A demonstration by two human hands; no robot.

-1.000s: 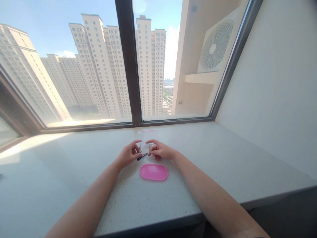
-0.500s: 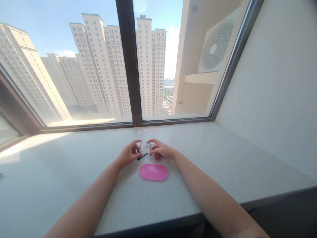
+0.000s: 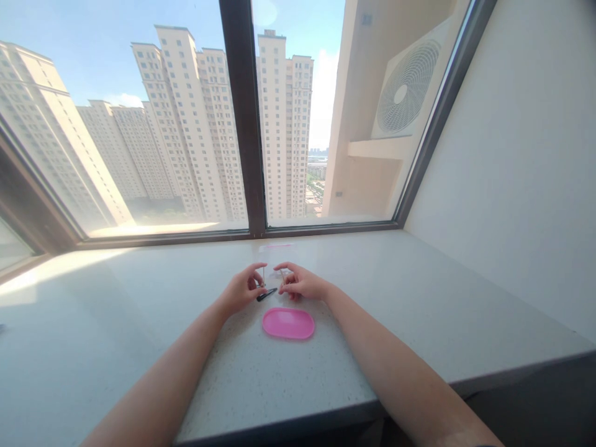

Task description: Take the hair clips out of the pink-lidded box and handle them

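My left hand (image 3: 243,288) pinches a short, thin, light-coloured stick (image 3: 264,275) upright between thumb and index finger. Opposite it, my right hand (image 3: 303,284) grips a similar thin stick (image 3: 282,277), its top leaning left, between its own thumb and index finger. A small gap separates the two sticks. Just under the left fingertips lies a slim black tool (image 3: 267,295), perhaps tweezers or a clip, on the pale speckled sill. Nearer to me is a shallow pink oval tray (image 3: 288,324), with nothing visible in it.
Behind the hands, close to the window, lies a flat clear item with a pink line (image 3: 278,246). Something translucent shows partly between the hands. The sill (image 3: 242,379) ends in a dark front edge. A brown window frame (image 3: 242,118) and a white wall (image 3: 526,155) bound it.
The stick in my right hand leans further left at its top, and that index fingertip has shifted slightly left. My left hand has hardly moved.
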